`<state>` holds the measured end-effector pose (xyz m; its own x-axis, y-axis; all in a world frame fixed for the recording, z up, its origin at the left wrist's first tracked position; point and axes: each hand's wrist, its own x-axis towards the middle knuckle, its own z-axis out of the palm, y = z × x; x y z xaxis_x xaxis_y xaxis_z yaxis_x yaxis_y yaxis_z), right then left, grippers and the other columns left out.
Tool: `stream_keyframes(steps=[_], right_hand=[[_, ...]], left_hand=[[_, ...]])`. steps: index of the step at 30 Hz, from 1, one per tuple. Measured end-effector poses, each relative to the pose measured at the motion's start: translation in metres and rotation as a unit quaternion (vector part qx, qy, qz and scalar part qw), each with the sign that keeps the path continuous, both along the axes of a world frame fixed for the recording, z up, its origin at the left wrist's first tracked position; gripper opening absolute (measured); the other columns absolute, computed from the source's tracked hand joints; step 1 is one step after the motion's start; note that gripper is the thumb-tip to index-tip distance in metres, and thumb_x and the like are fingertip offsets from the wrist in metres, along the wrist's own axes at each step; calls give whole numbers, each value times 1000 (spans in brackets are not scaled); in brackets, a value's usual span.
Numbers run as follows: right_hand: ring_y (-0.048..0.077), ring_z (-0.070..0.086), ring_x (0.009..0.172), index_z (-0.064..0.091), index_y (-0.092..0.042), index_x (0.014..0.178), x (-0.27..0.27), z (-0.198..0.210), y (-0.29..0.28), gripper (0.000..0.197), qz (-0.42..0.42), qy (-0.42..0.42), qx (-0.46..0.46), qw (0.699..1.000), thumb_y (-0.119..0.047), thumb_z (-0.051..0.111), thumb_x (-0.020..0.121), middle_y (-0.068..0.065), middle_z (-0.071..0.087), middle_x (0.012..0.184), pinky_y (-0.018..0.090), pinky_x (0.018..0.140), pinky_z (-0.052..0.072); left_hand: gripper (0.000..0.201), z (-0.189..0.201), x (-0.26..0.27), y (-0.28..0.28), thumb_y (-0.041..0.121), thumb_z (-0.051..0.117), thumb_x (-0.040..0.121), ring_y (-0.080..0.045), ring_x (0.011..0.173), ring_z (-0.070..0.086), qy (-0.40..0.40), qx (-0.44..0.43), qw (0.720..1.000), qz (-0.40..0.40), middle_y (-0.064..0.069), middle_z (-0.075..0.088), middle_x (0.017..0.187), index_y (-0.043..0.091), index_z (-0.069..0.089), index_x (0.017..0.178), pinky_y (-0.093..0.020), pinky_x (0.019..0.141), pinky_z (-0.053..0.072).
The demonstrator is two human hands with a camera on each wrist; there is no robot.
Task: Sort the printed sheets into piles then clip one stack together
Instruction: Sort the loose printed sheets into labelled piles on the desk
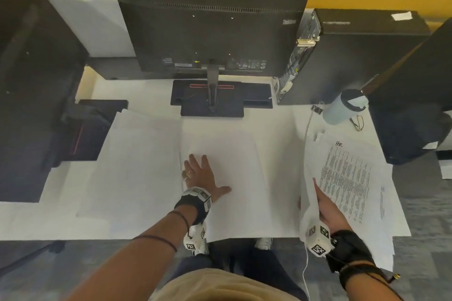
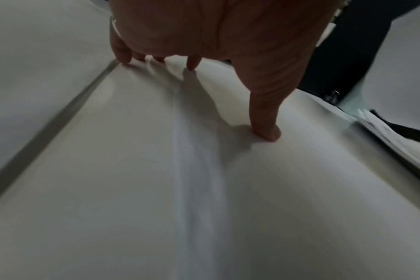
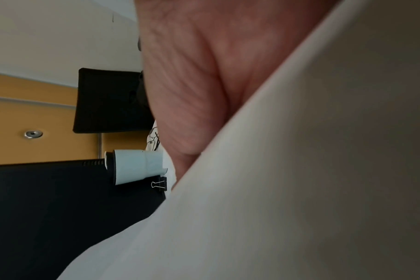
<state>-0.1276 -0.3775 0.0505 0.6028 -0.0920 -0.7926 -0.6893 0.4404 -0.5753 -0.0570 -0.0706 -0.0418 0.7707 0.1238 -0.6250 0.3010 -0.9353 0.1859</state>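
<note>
White desk (image 1: 146, 95) w/ monitors behind; left hand (image 1: 200, 173) lay flat, fingers spread, on centre pile (image 1: 244, 178). Right hand (image 1: 329, 210) gripped printed sheets (image 1: 347, 178) lower right. Binder clip (image 1: 317, 108) upper right. Risk: loosely gripped sheets could slip & remix piles

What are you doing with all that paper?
A person is sorting printed sheets into piles on a white desk. The left hand lies flat, fingers spread, on the middle pile. The right hand holds a sheet lifted off the right pile, whose top page bears text. Another pile lies to the left. Nothing is clipped yet: the binder clip sits untouched beside a cup.
</note>
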Motion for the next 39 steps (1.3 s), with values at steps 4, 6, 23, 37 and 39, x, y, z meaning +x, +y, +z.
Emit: stream_keyframes(steps=[4, 6, 23, 37, 39], right_hand=[[20, 73, 68, 72, -5, 104, 3, -26, 4, 60, -17, -73, 60, 995, -57, 43, 105, 10, 74, 75, 31, 66, 60], [22, 65, 84, 58, 1, 132, -1, -74, -15, 66, -44, -193, 109, 974, -45, 16, 109, 9, 70, 88, 32, 88, 49], [10, 60, 40, 73, -16, 60, 25, 12, 54, 81, -110, -83, 87, 987, -62, 24, 105, -1, 61, 51, 16, 41, 48], [7, 74, 105, 70, -22, 125, 50, -30, 74, 43, 205, -147, -215, 943, -50, 73, 94, -9, 79, 115, 23, 84, 56], [14, 74, 109, 71, -23, 126, 59, -38, 90, 38, 219, -160, -221, 937, -43, 75, 94, -7, 79, 116, 35, 95, 58]], left_hand=[[154, 2, 2, -6, 76, 82, 59, -46, 155, 7, -25, -6, 1000, 12, -21, -3, 165, 14, -13, 162, -55, 124, 21], [157, 8, 9, -8, 71, 88, 56, -43, 147, 22, -36, -3, 999, 38, -20, 13, 158, 11, -14, 161, -50, 122, 30], [56, 56, -3, -24, -10, 66, 80, -21, 100, 56, -363, -329, 850, -194, -2, 60, 118, 23, 69, 125, -26, 84, 50], [38, 85, 2, 19, 48, 57, 101, -21, 118, 66, -176, -453, 861, 152, 3, 69, 128, 22, 62, 129, -44, 105, 53], [40, 86, 5, 40, 52, 55, 101, -18, 120, 66, -160, -455, 857, 179, 4, 70, 128, 26, 62, 130, -41, 103, 54]])
